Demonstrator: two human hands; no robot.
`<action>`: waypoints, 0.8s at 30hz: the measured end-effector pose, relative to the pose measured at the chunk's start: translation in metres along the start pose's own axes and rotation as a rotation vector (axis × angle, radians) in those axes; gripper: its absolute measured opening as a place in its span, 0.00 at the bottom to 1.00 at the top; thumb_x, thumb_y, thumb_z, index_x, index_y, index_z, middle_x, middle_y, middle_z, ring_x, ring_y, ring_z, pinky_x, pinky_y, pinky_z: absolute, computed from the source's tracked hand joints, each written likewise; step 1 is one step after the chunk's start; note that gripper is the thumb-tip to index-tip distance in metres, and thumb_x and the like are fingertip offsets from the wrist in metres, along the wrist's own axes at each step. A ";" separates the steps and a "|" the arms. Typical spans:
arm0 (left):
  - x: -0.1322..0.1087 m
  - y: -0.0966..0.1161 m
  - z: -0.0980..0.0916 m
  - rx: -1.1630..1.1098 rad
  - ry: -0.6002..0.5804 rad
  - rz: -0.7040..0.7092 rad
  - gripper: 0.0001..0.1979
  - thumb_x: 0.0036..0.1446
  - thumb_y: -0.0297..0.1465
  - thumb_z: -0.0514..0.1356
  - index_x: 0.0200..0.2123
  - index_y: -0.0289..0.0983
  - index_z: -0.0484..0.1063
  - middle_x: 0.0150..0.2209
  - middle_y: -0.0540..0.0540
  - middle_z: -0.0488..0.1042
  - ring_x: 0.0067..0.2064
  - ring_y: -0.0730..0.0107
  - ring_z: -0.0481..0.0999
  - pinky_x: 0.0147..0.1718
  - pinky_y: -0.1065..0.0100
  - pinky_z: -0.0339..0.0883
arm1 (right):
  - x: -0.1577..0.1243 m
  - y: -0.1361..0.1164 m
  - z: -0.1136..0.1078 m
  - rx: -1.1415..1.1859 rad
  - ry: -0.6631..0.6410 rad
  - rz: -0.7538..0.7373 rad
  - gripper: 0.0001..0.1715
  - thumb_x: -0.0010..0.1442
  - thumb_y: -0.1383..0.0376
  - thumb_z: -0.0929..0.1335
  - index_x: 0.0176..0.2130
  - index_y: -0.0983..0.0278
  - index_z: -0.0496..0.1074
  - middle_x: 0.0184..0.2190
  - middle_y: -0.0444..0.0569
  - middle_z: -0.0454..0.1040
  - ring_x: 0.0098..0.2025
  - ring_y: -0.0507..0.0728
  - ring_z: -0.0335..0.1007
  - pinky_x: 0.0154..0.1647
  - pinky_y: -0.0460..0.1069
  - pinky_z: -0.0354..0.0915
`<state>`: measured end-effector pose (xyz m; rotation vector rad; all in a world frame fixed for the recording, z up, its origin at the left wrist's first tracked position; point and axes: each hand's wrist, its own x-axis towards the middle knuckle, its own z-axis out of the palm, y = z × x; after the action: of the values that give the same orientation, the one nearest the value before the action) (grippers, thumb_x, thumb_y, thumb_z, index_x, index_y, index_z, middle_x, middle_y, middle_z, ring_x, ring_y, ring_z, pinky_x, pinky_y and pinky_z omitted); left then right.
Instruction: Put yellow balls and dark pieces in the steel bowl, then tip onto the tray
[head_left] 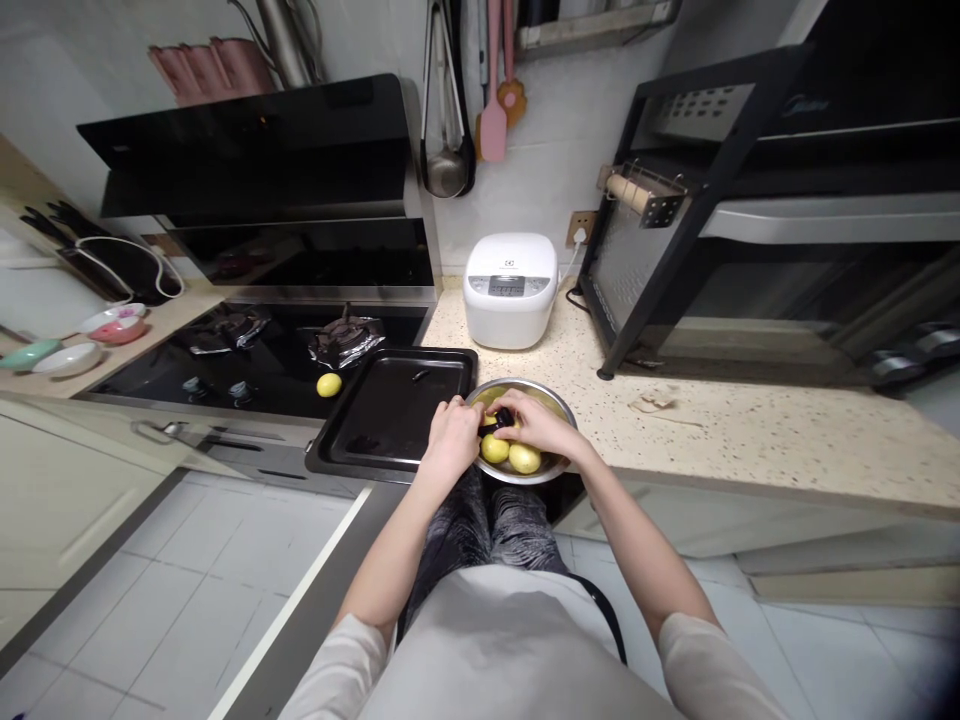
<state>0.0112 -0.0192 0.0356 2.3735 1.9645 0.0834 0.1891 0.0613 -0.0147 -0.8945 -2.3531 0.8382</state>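
Observation:
Both my hands meet over a round metal bowl on the counter, which holds several yellow lemons. Between them is a small black object with a band-like part running toward the left; its kind is not clear. My right hand pinches its thicker end from the right. Curled at the bowl's left rim, my left hand has its fingertips closed at the other end. The fingers and the object hide some of the lemons beneath.
A black baking tray lies left of the bowl, overlapping the stove, with a small dark piece on it. One lemon rests on the stovetop. Behind the bowl stands a white rice cooker; an oven is at the right.

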 end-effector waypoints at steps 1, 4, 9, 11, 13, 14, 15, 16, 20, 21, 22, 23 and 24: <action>0.001 0.002 0.001 0.014 0.001 -0.015 0.13 0.62 0.22 0.62 0.50 0.34 0.76 0.44 0.36 0.82 0.57 0.49 0.75 0.54 0.55 0.67 | 0.000 -0.001 0.000 0.000 -0.001 -0.001 0.18 0.55 0.68 0.78 0.47 0.60 0.78 0.43 0.48 0.77 0.44 0.58 0.72 0.50 0.54 0.66; 0.002 0.006 0.002 0.047 0.026 -0.053 0.14 0.62 0.21 0.59 0.49 0.35 0.76 0.42 0.36 0.81 0.56 0.50 0.76 0.53 0.57 0.68 | -0.002 -0.006 0.001 -0.006 0.002 -0.011 0.12 0.56 0.69 0.76 0.42 0.61 0.78 0.39 0.46 0.78 0.42 0.57 0.72 0.49 0.53 0.65; -0.008 -0.004 -0.004 -0.068 0.121 -0.163 0.10 0.61 0.23 0.61 0.44 0.39 0.75 0.43 0.41 0.80 0.49 0.56 0.79 0.47 0.62 0.70 | -0.007 -0.013 -0.002 0.007 0.025 0.037 0.06 0.57 0.69 0.76 0.38 0.63 0.78 0.36 0.46 0.78 0.34 0.54 0.70 0.39 0.49 0.64; -0.018 -0.017 -0.008 -0.169 0.230 -0.212 0.07 0.62 0.24 0.62 0.43 0.41 0.74 0.43 0.44 0.80 0.48 0.57 0.79 0.45 0.63 0.70 | -0.009 -0.016 -0.006 0.037 0.043 0.057 0.05 0.58 0.70 0.75 0.38 0.63 0.79 0.38 0.47 0.79 0.34 0.54 0.70 0.39 0.49 0.64; -0.028 -0.034 -0.009 -0.272 0.352 -0.273 0.06 0.62 0.25 0.62 0.41 0.41 0.73 0.43 0.46 0.81 0.47 0.58 0.80 0.45 0.63 0.70 | -0.009 -0.020 -0.009 0.069 0.081 0.063 0.04 0.59 0.69 0.74 0.38 0.63 0.79 0.40 0.48 0.79 0.37 0.55 0.73 0.40 0.50 0.65; -0.032 -0.043 -0.008 -0.312 0.402 -0.311 0.06 0.62 0.25 0.62 0.40 0.42 0.72 0.43 0.46 0.81 0.46 0.59 0.80 0.45 0.63 0.70 | -0.008 -0.024 -0.010 0.082 0.104 0.061 0.04 0.60 0.69 0.73 0.38 0.63 0.79 0.41 0.49 0.79 0.39 0.56 0.73 0.41 0.50 0.66; -0.035 -0.052 -0.005 -0.343 0.438 -0.354 0.05 0.62 0.25 0.62 0.39 0.42 0.72 0.43 0.47 0.81 0.46 0.59 0.80 0.44 0.64 0.70 | -0.006 -0.028 -0.010 0.091 0.127 0.054 0.03 0.61 0.68 0.73 0.38 0.63 0.79 0.42 0.49 0.79 0.41 0.56 0.74 0.42 0.50 0.66; -0.037 -0.060 -0.001 -0.364 0.462 -0.400 0.05 0.62 0.26 0.62 0.39 0.42 0.72 0.42 0.47 0.81 0.44 0.60 0.81 0.43 0.64 0.69 | -0.003 -0.034 -0.009 0.098 0.146 0.044 0.03 0.61 0.68 0.73 0.39 0.63 0.79 0.42 0.49 0.79 0.42 0.56 0.74 0.43 0.51 0.67; -0.039 -0.083 0.022 -0.398 0.441 -0.520 0.05 0.61 0.25 0.62 0.37 0.41 0.72 0.39 0.47 0.81 0.42 0.62 0.81 0.39 0.66 0.67 | 0.024 -0.061 0.012 0.042 0.149 0.003 0.07 0.60 0.73 0.73 0.39 0.62 0.78 0.41 0.48 0.78 0.41 0.56 0.73 0.46 0.51 0.67; -0.039 -0.087 0.028 -0.409 0.420 -0.527 0.05 0.61 0.25 0.62 0.36 0.41 0.72 0.39 0.48 0.81 0.42 0.62 0.81 0.39 0.67 0.67 | 0.033 -0.068 0.021 0.005 0.123 -0.002 0.08 0.59 0.74 0.73 0.38 0.62 0.78 0.40 0.47 0.77 0.42 0.56 0.73 0.48 0.51 0.67; -0.039 -0.090 0.033 -0.423 0.399 -0.528 0.05 0.61 0.25 0.62 0.36 0.41 0.71 0.38 0.48 0.81 0.42 0.63 0.81 0.39 0.67 0.67 | 0.041 -0.074 0.029 -0.034 0.084 -0.003 0.09 0.59 0.75 0.73 0.38 0.62 0.78 0.40 0.47 0.77 0.43 0.56 0.73 0.49 0.52 0.67; -0.038 -0.092 0.037 -0.438 0.382 -0.525 0.05 0.60 0.25 0.62 0.36 0.41 0.72 0.38 0.48 0.81 0.42 0.63 0.81 0.39 0.68 0.67 | 0.049 -0.079 0.038 -0.073 0.046 0.005 0.10 0.59 0.76 0.73 0.37 0.63 0.77 0.40 0.48 0.78 0.44 0.57 0.73 0.50 0.52 0.66; -0.038 -0.094 0.040 -0.455 0.371 -0.521 0.05 0.60 0.25 0.62 0.36 0.41 0.72 0.38 0.48 0.81 0.41 0.64 0.81 0.39 0.68 0.67 | 0.056 -0.084 0.046 -0.095 0.024 0.014 0.10 0.58 0.77 0.73 0.37 0.63 0.77 0.39 0.48 0.78 0.45 0.57 0.74 0.50 0.52 0.66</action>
<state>-0.0850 -0.0395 -0.0117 1.5995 2.3294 0.8857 0.0882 0.0342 0.0227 -0.9554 -2.3853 0.7223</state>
